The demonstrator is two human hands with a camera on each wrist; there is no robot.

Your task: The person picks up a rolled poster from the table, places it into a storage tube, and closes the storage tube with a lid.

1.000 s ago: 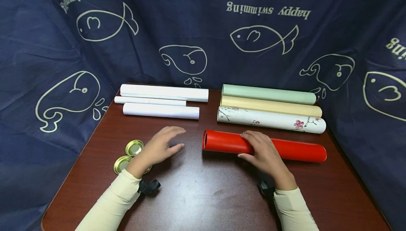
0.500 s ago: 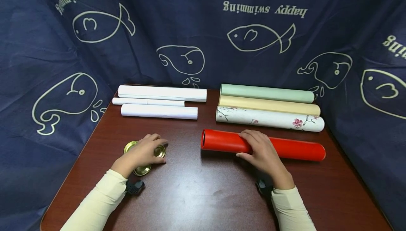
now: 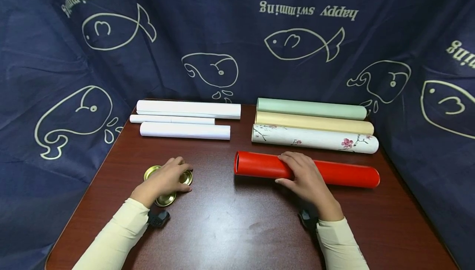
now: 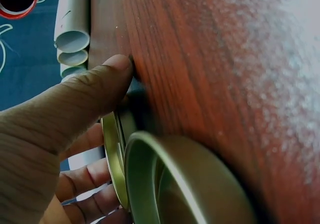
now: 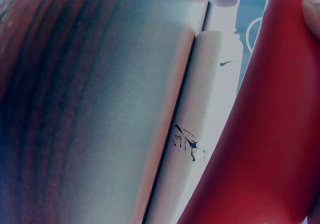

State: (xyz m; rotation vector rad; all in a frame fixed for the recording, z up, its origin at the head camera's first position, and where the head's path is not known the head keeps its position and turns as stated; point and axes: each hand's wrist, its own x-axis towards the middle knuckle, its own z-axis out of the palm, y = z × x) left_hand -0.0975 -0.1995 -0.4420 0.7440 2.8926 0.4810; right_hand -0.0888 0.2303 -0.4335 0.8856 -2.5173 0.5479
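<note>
Basically, head view: left hand (image 3: pixel 163 182) has thumb and fingers bent round a gold lid (image 3: pixel 186 178), spread about as wide as its rim; can't tell how firm the pinch is. Another lid (image 3: pixel 165 200) and a third lid (image 3: pixel 150 172) sit just beside it, partly under the hand. Right hand (image 3: pixel 306 178) grips the red tube (image 3: pixel 263 165) near mid-length from above, probably for balance and to stop rolling; shadow underneath suggests it's raised off the counter (image 3: pixel 230 224). Tube's hollow left end faces the lid side. White rolls (image 3: pixel 185 131) lie back left; green tube (image 3: pixel 311 109), cream tube (image 3: pixel 315 123) and flowered tube (image 3: pixel 315 139) lie back right, side by side, likely so they don't roll. Room to move between the hands and toward the near side; less behind the red tube, flowered tube being near. Counter's side edges are well apart from both hands.

Left wrist view: thumb nearly straight, tip close to counter; fingertips behind one lid's rim, another rim nearer the lens.

Right wrist view: red tube crosses the right side, a fingertip on it; flowered tube beyond. Rest of the grip cut off.
</note>
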